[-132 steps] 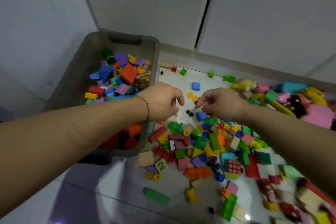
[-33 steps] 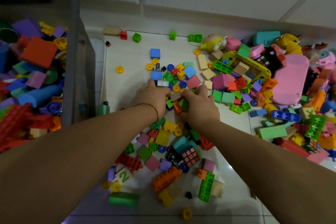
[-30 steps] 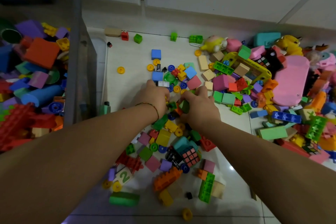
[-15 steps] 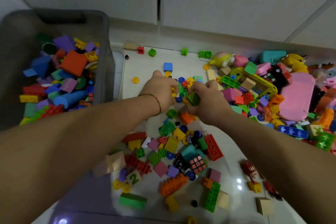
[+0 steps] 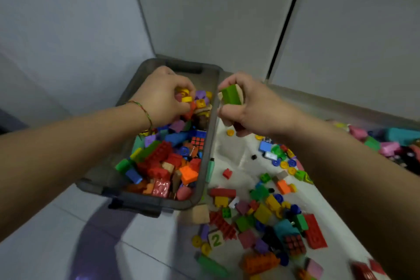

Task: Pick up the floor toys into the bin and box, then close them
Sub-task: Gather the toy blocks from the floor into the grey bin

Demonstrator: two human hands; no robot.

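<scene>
Two hands up at 12 o'clock, both loaded. Left hand [image 5: 162,98] sits over the far end of the grey bin [image 5: 210,143], fingers curled round small yellow pieces [image 5: 185,95]; can't tell if more is hidden in the palm. Right hand [image 5: 247,104] pinches a green block [image 5: 230,94] with a pale layer behind it, something else tucked lower in the fist, unclear what. Key relation: right hand is just outside the bin's right rim, bin opening lies at its 9 o'clock; bin's long axis runs roughly 12 to 6. Left hand is the one already above the contents, so likely drops first; right needs a short shift left over the rim. Bin is matte plastic, rounded corners, well filled with hard studded bricks. Floor toys [image 5: 268,218] at 4–5 o'clock: glossy tile, bricks, discs, number tile, puzzle cube. Plenty left.
</scene>
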